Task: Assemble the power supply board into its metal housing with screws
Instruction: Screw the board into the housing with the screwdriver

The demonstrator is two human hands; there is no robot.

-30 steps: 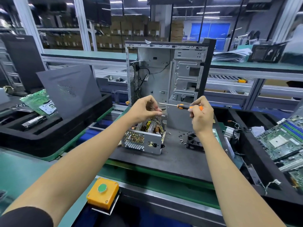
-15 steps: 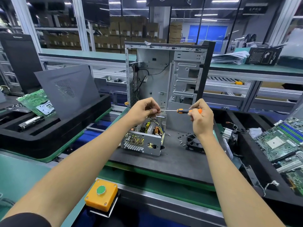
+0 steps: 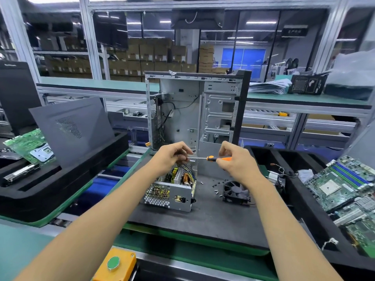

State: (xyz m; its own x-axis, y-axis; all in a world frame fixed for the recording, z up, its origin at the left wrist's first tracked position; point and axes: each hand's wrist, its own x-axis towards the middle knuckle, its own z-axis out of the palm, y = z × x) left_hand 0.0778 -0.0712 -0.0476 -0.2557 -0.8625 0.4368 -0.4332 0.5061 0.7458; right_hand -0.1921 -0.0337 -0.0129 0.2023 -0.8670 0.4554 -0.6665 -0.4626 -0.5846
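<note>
just below both hands, the metal housing (image 3: 169,191); right hand (image 3: 236,162) gripping the screwdriver (image 3: 213,158), left hand (image 3: 172,157) pinching its tip

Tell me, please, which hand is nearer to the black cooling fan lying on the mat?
The right hand, holding the screwdriver above and just left of the fan. The left hand is farther left, above the power supply housing.

aluminium frame (image 3: 85,37); stacked cartons (image 3: 154,55); blue window (image 3: 243,59); ceiling strip lights (image 3: 261,22)
</note>
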